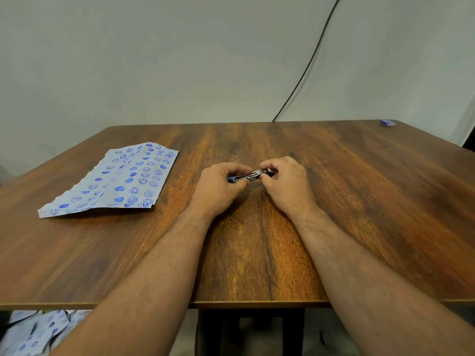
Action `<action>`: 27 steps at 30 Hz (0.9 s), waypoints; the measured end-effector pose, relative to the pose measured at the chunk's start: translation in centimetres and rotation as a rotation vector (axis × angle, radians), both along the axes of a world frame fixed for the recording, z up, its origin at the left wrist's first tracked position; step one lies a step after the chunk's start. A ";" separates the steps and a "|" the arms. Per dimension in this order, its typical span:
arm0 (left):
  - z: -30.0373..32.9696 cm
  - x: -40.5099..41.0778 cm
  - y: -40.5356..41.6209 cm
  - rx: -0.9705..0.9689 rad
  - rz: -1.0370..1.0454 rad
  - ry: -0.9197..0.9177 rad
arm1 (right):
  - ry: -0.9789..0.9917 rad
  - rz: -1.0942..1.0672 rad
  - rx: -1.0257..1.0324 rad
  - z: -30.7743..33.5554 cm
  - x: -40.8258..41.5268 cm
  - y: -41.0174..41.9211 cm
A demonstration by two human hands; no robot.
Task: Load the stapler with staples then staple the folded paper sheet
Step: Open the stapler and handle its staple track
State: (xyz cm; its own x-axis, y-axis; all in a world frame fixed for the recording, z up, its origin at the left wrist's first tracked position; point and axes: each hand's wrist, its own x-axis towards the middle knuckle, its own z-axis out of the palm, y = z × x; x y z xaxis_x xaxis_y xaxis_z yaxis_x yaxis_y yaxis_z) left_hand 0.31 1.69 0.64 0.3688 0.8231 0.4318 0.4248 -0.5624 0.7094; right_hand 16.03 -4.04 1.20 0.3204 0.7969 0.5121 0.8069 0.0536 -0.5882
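Note:
A small metal stapler [248, 175] with a blue end lies between both hands at the middle of the wooden table [359, 201]. My left hand [221, 185] grips its blue left end with curled fingers. My right hand [285, 179] pinches its right end, where a dark part shows. The fingers hide most of the stapler, and I cannot make out any staples. The folded paper sheet [113, 179], white with blue smileys and hearts, lies flat on the table's left side, apart from both hands.
A small blue box [387, 122] sits at the table's far right corner. A black cable [308, 65] runs down the wall behind the table. More printed paper [33, 332] lies on the floor at the lower left.

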 end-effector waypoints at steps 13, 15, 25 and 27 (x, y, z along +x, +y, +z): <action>0.2 -0.1 0.1 -0.055 -0.004 0.044 | 0.044 0.032 -0.021 -0.1 0.2 0.2; 0.3 -0.1 0.1 -0.057 -0.006 0.042 | 0.049 0.042 -0.014 -0.1 0.2 0.2; 0.1 -0.2 0.7 -0.077 0.002 0.026 | 0.101 0.230 0.073 -0.4 0.4 0.2; -0.1 -0.2 0.9 -0.101 0.006 0.007 | 0.084 0.231 0.072 -0.4 0.3 0.2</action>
State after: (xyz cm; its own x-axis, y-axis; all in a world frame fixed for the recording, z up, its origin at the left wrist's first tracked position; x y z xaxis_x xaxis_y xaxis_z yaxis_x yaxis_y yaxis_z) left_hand 0.14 2.55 0.54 0.3668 0.8644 0.3440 0.4328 -0.4859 0.7594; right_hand 16.32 -3.84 0.77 0.1783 0.8162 0.5496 0.7167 0.2750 -0.6409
